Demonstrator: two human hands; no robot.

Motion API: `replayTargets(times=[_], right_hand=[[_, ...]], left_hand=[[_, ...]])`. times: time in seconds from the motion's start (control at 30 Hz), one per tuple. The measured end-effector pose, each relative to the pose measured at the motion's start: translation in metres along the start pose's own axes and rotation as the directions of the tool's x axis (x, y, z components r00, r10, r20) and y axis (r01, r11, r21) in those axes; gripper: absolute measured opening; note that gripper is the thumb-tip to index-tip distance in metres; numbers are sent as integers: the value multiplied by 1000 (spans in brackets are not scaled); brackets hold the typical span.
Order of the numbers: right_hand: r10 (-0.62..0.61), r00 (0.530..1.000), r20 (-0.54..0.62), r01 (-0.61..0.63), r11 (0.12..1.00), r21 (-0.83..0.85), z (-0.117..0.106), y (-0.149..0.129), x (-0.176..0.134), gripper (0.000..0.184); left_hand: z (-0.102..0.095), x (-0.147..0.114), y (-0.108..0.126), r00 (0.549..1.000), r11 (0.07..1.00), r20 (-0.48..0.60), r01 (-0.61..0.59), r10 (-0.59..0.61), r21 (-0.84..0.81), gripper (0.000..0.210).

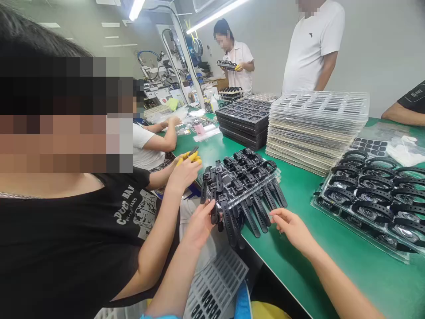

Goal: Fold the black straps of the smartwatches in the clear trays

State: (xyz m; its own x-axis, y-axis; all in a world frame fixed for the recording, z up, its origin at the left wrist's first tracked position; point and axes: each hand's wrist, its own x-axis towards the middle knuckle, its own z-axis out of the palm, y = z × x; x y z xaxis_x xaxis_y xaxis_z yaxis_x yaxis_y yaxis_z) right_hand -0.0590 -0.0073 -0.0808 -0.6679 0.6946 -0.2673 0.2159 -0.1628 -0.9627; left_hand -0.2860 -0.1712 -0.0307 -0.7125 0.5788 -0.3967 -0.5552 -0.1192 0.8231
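A clear plastic tray (239, 198) holds several black smartwatches (237, 185); it sits at the green table's near edge. Their black straps (251, 220) hang over its near side. My left hand (199, 223) is closed on the tray's near left corner, its fingers against a hanging strap. To the right of the straps, my right hand (294, 228) has its fingers loosely bent and partly apart, with nothing visible in them. Its fingertips are close to the strap ends; whether they touch is hard to see.
More watches (368, 210) fill stacked clear trays at right. Behind stand a tall stack of clear trays (308, 137) and black foam trays (244, 126). At left, a co-worker's hands in yellow finger covers (189, 161) hold a dark item. A grey slotted tray (215, 283) lies below the table (292, 252).
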Motion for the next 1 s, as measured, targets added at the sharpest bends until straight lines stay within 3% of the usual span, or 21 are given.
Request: replayTargets(times=[0.27, 0.43, 0.73, 1.0], right_hand=[[20, 1000, 19, -22, 995, 96, 32, -26, 21, 27], [5, 1000, -3, -4, 993, 119, 17, -23, 24, 24], [34, 998, -49, -28, 992, 125, -9, 1, 19, 27], [40, 999, -32, -35, 992, 125, -10, 0, 17, 25]], left_hand=[[16, 1, 8, 999, 999, -21, -30, 31, 28, 26], [22, 7, 7, 999, 999, -18, -38, 39, 20, 24], [17, 28, 5, 985, 982, 29, -168, 171, -88, 63], [25, 50, 21, 966, 963, -40, -256, 254, -79, 48]])
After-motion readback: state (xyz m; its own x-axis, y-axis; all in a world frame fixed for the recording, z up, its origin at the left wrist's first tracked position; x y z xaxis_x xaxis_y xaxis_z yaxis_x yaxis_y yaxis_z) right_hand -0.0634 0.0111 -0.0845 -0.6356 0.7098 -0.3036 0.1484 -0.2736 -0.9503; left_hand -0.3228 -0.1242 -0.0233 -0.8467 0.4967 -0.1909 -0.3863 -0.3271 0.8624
